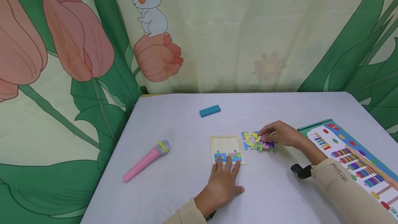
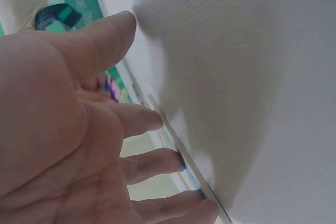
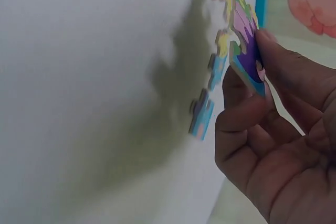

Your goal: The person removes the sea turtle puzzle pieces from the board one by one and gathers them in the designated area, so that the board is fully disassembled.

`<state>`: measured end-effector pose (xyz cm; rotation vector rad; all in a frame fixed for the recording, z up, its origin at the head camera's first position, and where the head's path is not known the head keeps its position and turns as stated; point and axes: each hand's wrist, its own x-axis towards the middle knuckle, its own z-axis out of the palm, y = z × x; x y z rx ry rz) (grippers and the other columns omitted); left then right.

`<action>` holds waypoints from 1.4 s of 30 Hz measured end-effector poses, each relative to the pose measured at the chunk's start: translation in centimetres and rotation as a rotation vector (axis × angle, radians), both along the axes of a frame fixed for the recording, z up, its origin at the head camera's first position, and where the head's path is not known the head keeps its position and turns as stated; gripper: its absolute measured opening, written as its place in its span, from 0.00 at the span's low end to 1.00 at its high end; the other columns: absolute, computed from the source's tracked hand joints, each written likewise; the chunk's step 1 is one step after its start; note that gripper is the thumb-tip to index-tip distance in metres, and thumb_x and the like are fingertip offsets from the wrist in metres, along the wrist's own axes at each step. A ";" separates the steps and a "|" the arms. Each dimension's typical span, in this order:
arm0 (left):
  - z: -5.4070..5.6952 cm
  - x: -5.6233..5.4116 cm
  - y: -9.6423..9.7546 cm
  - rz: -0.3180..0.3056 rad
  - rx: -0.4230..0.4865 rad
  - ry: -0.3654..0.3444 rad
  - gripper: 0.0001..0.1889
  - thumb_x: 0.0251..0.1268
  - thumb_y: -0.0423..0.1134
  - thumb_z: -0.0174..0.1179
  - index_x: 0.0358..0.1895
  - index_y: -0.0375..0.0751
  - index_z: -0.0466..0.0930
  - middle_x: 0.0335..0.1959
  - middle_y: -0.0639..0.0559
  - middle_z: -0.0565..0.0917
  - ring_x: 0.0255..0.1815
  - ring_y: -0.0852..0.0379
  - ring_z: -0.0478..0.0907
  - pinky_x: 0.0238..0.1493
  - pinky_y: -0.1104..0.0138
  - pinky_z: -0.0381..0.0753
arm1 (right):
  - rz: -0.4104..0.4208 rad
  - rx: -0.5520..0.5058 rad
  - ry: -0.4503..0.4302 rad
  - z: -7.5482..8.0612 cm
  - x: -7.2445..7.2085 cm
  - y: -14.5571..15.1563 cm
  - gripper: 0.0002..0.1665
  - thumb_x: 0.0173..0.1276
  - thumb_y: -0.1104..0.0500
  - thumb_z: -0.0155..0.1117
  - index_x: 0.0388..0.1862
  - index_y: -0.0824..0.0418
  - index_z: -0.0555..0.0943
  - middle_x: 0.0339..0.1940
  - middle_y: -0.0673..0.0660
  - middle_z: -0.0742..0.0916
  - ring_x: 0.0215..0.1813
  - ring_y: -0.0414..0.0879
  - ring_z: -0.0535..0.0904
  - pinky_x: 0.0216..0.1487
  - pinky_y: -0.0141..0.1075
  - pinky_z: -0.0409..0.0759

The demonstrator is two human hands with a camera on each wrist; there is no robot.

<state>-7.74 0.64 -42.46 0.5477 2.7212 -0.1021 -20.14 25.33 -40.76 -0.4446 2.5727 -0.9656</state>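
Note:
A small wooden puzzle tray (image 1: 212,148) lies on the white table in the head view, with several blue, green and pink pieces (image 1: 221,157) along its near side. My left hand (image 1: 222,186) has its fingers stretched out, their tips resting at the tray's near edge. Right of the tray, several yellow and blue jigsaw pieces (image 1: 247,137) lie grouped together. Above that group my right hand (image 1: 281,134) pinches a purple jigsaw piece (image 3: 251,59) with a blue edge between thumb and fingers. In the right wrist view it is tilted and overlaps pink and green pieces behind it.
A pink toy microphone (image 1: 144,161) with a silver head lies to the left. Toward the back is a blue block (image 1: 210,111). A large box with a colourful printed cover (image 1: 351,144) lies at the right, partly under the right forearm.

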 end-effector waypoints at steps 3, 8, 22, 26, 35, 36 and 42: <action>0.0 0.0 0.0 0.000 0.005 0.001 0.43 0.65 0.69 0.60 0.81 0.61 0.60 0.79 0.51 0.61 0.78 0.39 0.60 0.73 0.54 0.65 | 0.014 0.025 -0.015 -0.3 -0.3 0.5 0.09 0.69 0.65 0.71 0.47 0.64 0.89 0.49 0.61 0.89 0.53 0.56 0.81 0.54 0.52 0.79; -0.2 0.0 0.0 0.005 0.010 0.001 0.43 0.65 0.69 0.61 0.80 0.61 0.60 0.79 0.50 0.61 0.78 0.39 0.60 0.73 0.54 0.65 | 0.010 0.043 -0.025 -1.1 -0.7 0.4 0.07 0.70 0.65 0.70 0.45 0.61 0.90 0.49 0.59 0.89 0.51 0.53 0.82 0.55 0.53 0.80; -0.8 -0.2 0.2 0.000 -0.018 0.002 0.43 0.66 0.71 0.58 0.81 0.63 0.58 0.80 0.52 0.60 0.78 0.40 0.59 0.73 0.55 0.64 | -0.090 0.102 0.003 -1.3 -0.4 -0.9 0.11 0.65 0.66 0.75 0.46 0.63 0.89 0.34 0.53 0.86 0.37 0.48 0.77 0.39 0.37 0.80; -0.1 -0.1 0.2 0.005 -0.013 -0.005 0.43 0.65 0.70 0.60 0.81 0.62 0.59 0.80 0.51 0.61 0.78 0.40 0.59 0.73 0.55 0.65 | -0.101 0.100 0.048 -1.4 -0.2 -1.1 0.13 0.63 0.66 0.76 0.47 0.65 0.87 0.31 0.52 0.84 0.35 0.47 0.76 0.35 0.37 0.77; 0.1 0.0 0.1 0.003 -0.011 0.001 0.43 0.65 0.69 0.61 0.81 0.61 0.59 0.79 0.51 0.61 0.78 0.40 0.59 0.73 0.56 0.65 | -0.067 0.105 0.123 -1.7 0.1 -1.1 0.06 0.63 0.67 0.76 0.38 0.62 0.87 0.31 0.51 0.84 0.35 0.46 0.77 0.35 0.36 0.78; 0.0 0.0 0.1 0.004 -0.012 0.000 0.43 0.65 0.69 0.60 0.81 0.61 0.59 0.79 0.51 0.60 0.78 0.40 0.59 0.73 0.55 0.64 | -0.063 0.106 0.131 -1.8 0.1 -1.0 0.06 0.63 0.67 0.76 0.37 0.62 0.87 0.31 0.50 0.84 0.35 0.46 0.77 0.35 0.35 0.78; -0.6 -0.1 0.2 0.002 -0.025 0.004 0.43 0.66 0.70 0.59 0.81 0.62 0.58 0.80 0.51 0.60 0.78 0.40 0.59 0.73 0.56 0.64 | -0.060 0.110 0.189 -1.8 0.4 -0.6 0.05 0.63 0.67 0.76 0.36 0.59 0.88 0.32 0.49 0.85 0.37 0.45 0.78 0.40 0.37 0.81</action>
